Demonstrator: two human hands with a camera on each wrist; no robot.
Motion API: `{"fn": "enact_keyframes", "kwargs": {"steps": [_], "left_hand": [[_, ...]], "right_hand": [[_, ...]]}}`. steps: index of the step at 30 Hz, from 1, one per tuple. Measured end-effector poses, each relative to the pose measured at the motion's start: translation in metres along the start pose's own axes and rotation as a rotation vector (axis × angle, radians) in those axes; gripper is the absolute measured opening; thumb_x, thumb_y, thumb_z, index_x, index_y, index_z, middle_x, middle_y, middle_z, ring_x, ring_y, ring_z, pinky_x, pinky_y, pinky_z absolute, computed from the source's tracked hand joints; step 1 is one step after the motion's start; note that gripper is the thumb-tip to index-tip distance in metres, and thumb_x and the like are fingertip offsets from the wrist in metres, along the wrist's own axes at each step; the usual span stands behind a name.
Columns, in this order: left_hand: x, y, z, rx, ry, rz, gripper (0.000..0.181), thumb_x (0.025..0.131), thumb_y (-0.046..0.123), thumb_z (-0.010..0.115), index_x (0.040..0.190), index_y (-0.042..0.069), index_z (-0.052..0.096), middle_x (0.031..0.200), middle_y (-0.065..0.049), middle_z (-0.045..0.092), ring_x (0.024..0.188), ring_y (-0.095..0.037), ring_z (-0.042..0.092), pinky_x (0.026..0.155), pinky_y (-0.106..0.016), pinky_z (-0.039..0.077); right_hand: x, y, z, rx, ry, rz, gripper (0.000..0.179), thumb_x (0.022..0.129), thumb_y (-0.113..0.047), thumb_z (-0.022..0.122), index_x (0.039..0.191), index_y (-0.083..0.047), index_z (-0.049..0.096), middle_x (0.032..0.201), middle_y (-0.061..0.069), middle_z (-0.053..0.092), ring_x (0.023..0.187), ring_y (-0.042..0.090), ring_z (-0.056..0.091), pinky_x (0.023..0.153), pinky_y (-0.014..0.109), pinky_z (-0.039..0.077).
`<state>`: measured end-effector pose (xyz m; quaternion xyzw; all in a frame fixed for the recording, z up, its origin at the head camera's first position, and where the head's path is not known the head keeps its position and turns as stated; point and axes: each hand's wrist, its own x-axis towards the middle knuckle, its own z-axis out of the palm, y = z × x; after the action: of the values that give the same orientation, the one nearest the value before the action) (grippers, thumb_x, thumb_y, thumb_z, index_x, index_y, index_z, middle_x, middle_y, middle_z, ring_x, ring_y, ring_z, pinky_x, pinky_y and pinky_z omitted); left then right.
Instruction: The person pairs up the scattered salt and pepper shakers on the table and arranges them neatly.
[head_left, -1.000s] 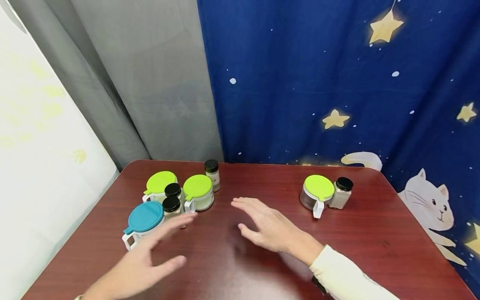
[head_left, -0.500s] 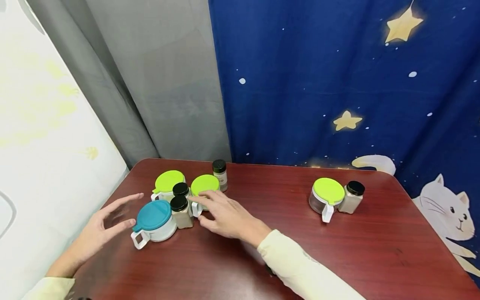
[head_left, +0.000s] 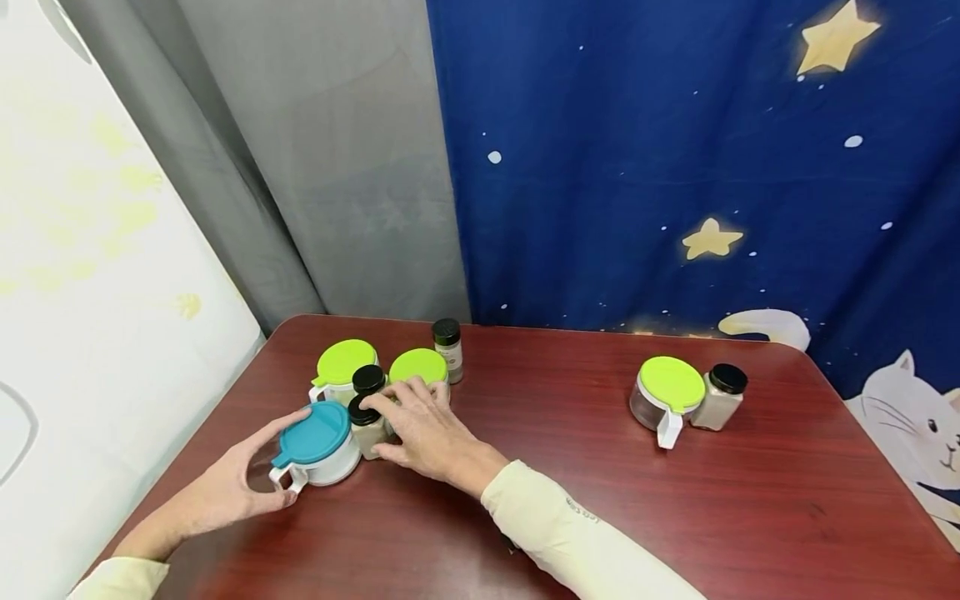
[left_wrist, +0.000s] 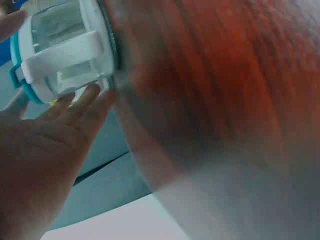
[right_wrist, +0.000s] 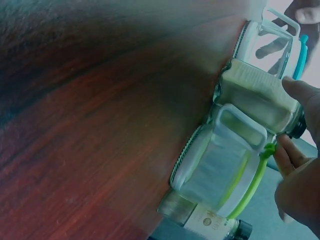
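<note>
Cream sleeves (head_left: 577,533): coming in from the bottom edge.
Surface (head_left: 525,517): reddish-brown wood grain, glossy, carrying all the jars.
Left grip (head_left: 228,483): spread wide around the teal-lidded jar, touching its far side, thumb by the handle.
Teal-lidded jar (head_left: 333,469): upright at the near left, white handle turned toward the left grip.
Right grip (head_left: 427,433): fingers bent over the black cap of the square jar, thumb at its side — cannot tell whether pinching or only touching.
Square jar (head_left: 367,437): upright, just beside the teal-lidded jar.
Second black-capped jar (head_left: 368,379): directly behind the square jar, between two green-lidded jars (head_left: 345,362).
Right-hand pair: a green-lidded handled jar (head_left: 671,383) next to a black-capped jar (head_left: 716,408), well apart from the cluster.
Slim shaker (head_left: 450,357): at the cluster's back — black cap, pale label.
Curtains: grey (head_left: 352,167) and starry blue (head_left: 600,150).
</note>
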<state>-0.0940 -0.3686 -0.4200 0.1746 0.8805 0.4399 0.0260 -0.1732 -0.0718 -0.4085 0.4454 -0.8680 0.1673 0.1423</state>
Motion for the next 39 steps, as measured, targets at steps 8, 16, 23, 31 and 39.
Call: {"fn": "enact_keyframes", "kwargs": {"steps": [8, 16, 23, 31, 39], "left_hand": [[-0.002, 0.011, 0.000, 0.124, 0.027, 0.018, 0.099, 0.072, 0.018, 0.095, 0.152, 0.021, 0.036, 0.140, -0.008, 0.044, 0.122, -0.027, 0.054, 0.091, -0.027, 0.050], [0.012, 0.005, 0.001, 0.055, -0.020, 0.094, 0.125, 0.068, 0.020, 0.098, 0.162, 0.021, 0.016, 0.154, -0.011, 0.032, 0.126, -0.001, 0.047, 0.095, -0.022, 0.046], [0.012, 0.005, 0.005, -0.018, -0.051, -0.006, 0.122, 0.069, 0.017, 0.097, 0.161, 0.010, 0.018, 0.147, -0.019, 0.042, 0.121, 0.000, 0.050, 0.090, -0.026, 0.050], [-0.001, 0.008, 0.011, -0.027, 0.003, -0.065, 0.118, 0.064, 0.017, 0.099, 0.158, 0.010, 0.028, 0.141, -0.017, 0.048, 0.116, -0.005, 0.058, 0.088, -0.023, 0.052], [-0.018, 0.021, 0.020, -0.031, 0.036, -0.033, 0.115, 0.063, 0.014, 0.099, 0.157, 0.016, 0.032, 0.138, -0.016, 0.049, 0.113, -0.007, 0.061, 0.086, -0.025, 0.054]], "right_hand": [[-0.008, 0.003, 0.001, -0.060, 0.074, -0.025, 0.054, 0.087, -0.048, 0.079, 0.127, -0.020, 0.056, 0.114, -0.005, 0.052, 0.107, 0.015, 0.043, 0.089, 0.043, 0.031], [-0.011, 0.006, -0.003, 0.059, 0.016, -0.069, 0.053, 0.092, -0.036, 0.077, 0.136, -0.018, 0.055, 0.125, -0.001, 0.056, 0.112, 0.013, 0.050, 0.096, 0.026, 0.042], [-0.009, -0.001, 0.001, 0.180, -0.059, -0.064, 0.052, 0.096, -0.028, 0.074, 0.137, -0.016, 0.046, 0.119, 0.002, 0.060, 0.106, 0.010, 0.059, 0.089, 0.021, 0.050], [-0.011, -0.008, 0.000, 0.357, -0.062, -0.034, 0.061, 0.093, -0.024, 0.078, 0.144, -0.015, 0.047, 0.130, -0.001, 0.058, 0.114, 0.002, 0.052, 0.098, 0.015, 0.039], [-0.034, -0.024, -0.006, 0.485, -0.003, 0.030, 0.063, 0.089, -0.025, 0.082, 0.144, -0.015, 0.053, 0.130, -0.006, 0.059, 0.109, -0.001, 0.053, 0.092, 0.012, 0.041]]}}
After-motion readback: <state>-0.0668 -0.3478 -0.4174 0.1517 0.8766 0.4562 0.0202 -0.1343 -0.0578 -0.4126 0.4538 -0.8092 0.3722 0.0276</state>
